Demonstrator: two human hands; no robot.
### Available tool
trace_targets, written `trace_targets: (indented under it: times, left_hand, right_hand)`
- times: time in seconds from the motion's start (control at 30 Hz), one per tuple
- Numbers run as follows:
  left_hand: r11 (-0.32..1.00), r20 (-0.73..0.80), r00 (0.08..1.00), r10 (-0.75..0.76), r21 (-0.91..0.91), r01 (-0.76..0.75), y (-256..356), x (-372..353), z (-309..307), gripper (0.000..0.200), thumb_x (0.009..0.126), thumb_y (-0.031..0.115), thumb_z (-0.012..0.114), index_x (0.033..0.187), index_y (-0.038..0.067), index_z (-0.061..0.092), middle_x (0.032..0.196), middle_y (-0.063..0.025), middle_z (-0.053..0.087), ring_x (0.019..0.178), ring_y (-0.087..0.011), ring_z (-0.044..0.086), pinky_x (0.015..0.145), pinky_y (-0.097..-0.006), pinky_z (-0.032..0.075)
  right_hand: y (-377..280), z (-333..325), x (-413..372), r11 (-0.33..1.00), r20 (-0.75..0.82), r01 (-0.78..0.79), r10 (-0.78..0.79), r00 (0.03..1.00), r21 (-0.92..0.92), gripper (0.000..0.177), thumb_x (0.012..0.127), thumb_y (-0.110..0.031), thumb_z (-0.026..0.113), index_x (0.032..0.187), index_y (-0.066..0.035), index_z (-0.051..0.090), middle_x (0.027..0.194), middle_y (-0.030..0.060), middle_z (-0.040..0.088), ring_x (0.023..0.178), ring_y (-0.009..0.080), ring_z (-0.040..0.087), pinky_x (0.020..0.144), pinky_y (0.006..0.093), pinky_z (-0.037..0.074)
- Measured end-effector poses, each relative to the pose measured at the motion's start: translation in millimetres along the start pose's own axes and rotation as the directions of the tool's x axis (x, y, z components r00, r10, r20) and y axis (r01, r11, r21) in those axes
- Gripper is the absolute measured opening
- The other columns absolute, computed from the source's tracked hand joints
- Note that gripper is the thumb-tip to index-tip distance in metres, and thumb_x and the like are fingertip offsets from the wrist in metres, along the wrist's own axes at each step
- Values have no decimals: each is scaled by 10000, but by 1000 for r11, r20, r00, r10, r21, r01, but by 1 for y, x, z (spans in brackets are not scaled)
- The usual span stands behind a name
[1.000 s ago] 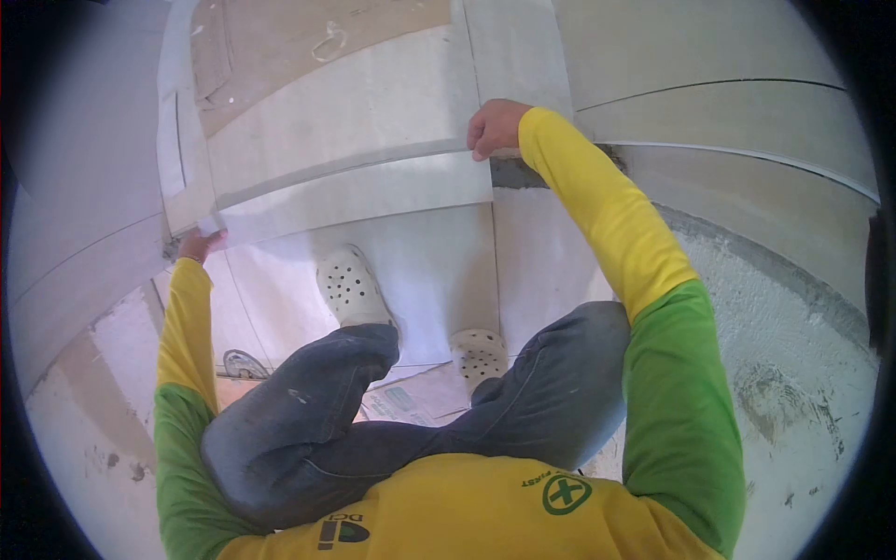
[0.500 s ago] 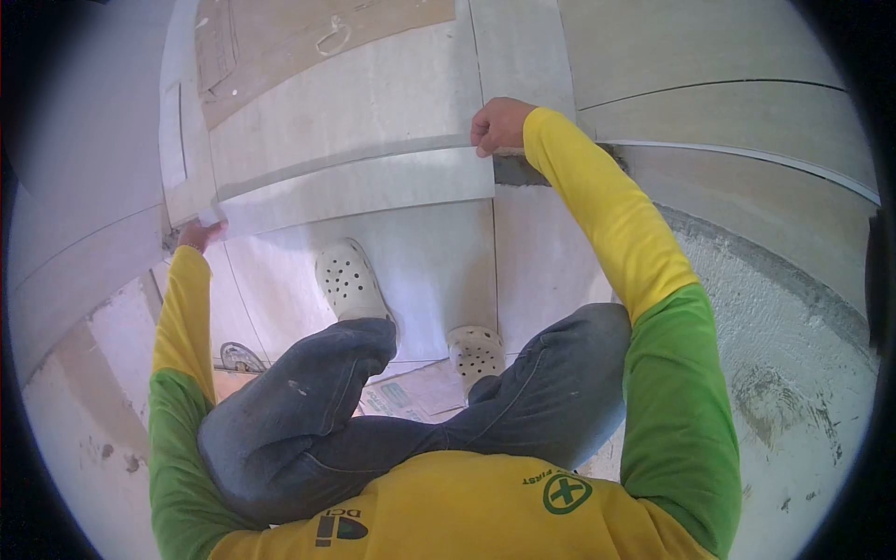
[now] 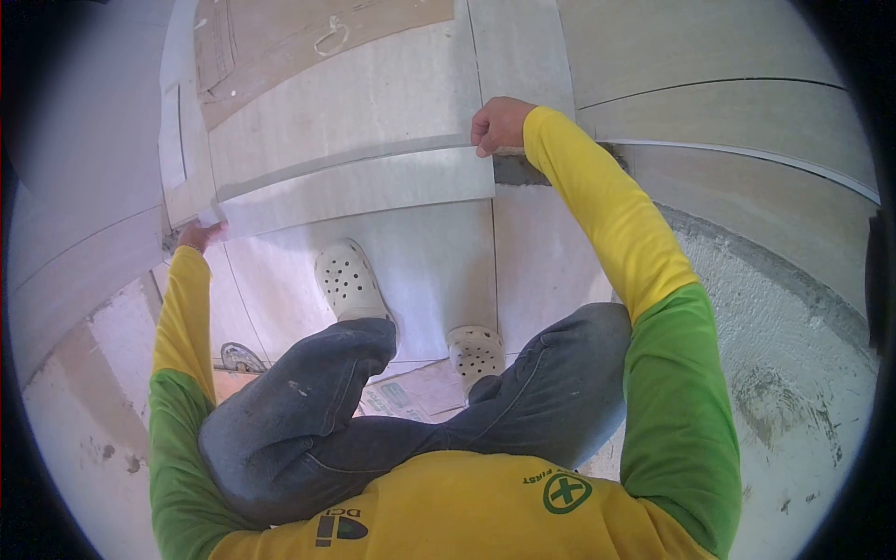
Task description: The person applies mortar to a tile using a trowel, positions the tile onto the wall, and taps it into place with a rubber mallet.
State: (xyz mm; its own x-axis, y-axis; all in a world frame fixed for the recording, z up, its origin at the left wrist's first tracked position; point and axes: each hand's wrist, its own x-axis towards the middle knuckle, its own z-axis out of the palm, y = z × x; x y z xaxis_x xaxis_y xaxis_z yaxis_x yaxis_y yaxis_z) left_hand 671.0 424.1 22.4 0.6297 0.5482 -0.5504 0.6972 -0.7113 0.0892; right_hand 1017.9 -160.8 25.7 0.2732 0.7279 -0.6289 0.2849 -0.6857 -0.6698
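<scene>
A long, narrow, pale tile strip [image 3: 359,191] spans the space in front of me, at the edge of a raised tiled step. My left hand [image 3: 202,235] grips its left end, fingers closed over the corner. At the other end, my right hand [image 3: 500,126] pinches the upper right corner with bent fingers. Behind the strip lies the step's large pale tile [image 3: 373,103], a narrow shadowed line running between them. To the right of the strip, a dark, rough gap [image 3: 518,170] shows under my right wrist.
Brown cardboard [image 3: 271,51] covers part of the upper tile. My white perforated clogs [image 3: 351,280] stand on the lower floor tiles [image 3: 420,252]. Tiled wall [image 3: 709,121] and rough grey plaster [image 3: 775,355] rise on the right. A round metal object [image 3: 241,357] lies by my left knee.
</scene>
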Motion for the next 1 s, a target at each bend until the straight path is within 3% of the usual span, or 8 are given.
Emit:
trace_targets:
  times: [0.27, 0.37, 0.57, 0.63, 0.67, 0.73, 0.83, 1.0]
  left_hand:
    - [997, 26, 999, 30, -75, -28, -4, 4, 2, 792, 669, 653, 772, 1158, 37, 684, 1075, -153, 717, 1044, -313, 667, 904, -411, 494]
    - [993, -29, 998, -58, 103, 60, 4, 2, 1, 844, 663, 656, 775, 1189, 6, 656, 1126, -173, 698, 1077, -318, 653, 920, -411, 488]
    - [992, 72, 990, -121, -31, 124, 32, -16, -5, 958, 648, 670, 780, 1246, -54, 591, 1189, -238, 653, 1133, -341, 625, 969, -409, 465]
    - [983, -156, 972, -173, -86, 162, 45, -15, 8, 938, 677, 545, 818, 1370, -7, 511, 1372, -252, 531, 1262, -363, 524, 1068, -407, 405]
    - [986, -157, 974, -162, -77, 151, 51, -15, 13, 938, 677, 545, 818, 1370, -7, 511, 1372, -252, 531, 1262, -363, 524, 1068, -407, 405]
    - [997, -254, 964, 78, 45, -68, 62, -18, 22, 1073, 673, 655, 778, 1435, -10, 420, 1436, -276, 449, 1343, -385, 439, 1101, -424, 376]
    - [995, -149, 984, 95, 53, -88, 97, -34, 29, 1010, 671, 550, 825, 1463, 71, 422, 1496, -271, 365, 1393, -380, 369, 1145, -422, 316]
    - [994, -109, 988, 106, 49, -101, 108, -39, 41, 1036, 663, 589, 804, 1493, 126, 393, 1555, -280, 250, 1436, -377, 303, 1166, -417, 282]
  right_hand:
    - [-2, -2, -1, 999, 4, -32, 32, 999, -25, 267, 685, -182, 813, 911, -66, 735, 903, 88, 720, 873, 238, 650, 802, 383, 503]
    - [-5, -5, -7, 995, -14, 16, -17, 1000, -97, 234, 719, -182, 778, 896, -41, 719, 850, 90, 706, 819, 225, 639, 782, 364, 496]
    - [6, -5, -7, 999, -65, 17, -20, 998, -44, 233, 709, -199, 758, 887, -52, 725, 854, 86, 710, 822, 219, 644, 765, 355, 504]
    - [9, -3, -9, 997, -69, 62, -65, 995, -48, 222, 702, -193, 750, 877, -58, 728, 854, 85, 712, 824, 222, 646, 757, 362, 507]
    - [6, -3, -11, 998, -79, 58, -61, 995, -39, 222, 702, -193, 750, 877, -58, 728, 854, 85, 712, 824, 222, 646, 757, 362, 507]
    - [2, -1, -13, 994, -89, -21, 11, 996, -111, 220, 699, -180, 746, 881, -59, 731, 865, 86, 713, 835, 228, 649, 760, 366, 508]
    - [9, 2, -9, 994, -97, 35, -45, 994, -101, 227, 696, -158, 746, 899, -56, 734, 877, 86, 714, 845, 235, 650, 765, 371, 507]
    - [17, 9, -4, 994, -127, 23, -37, 991, -106, 238, 692, -141, 751, 913, -55, 738, 899, 92, 719, 855, 247, 651, 771, 375, 509]
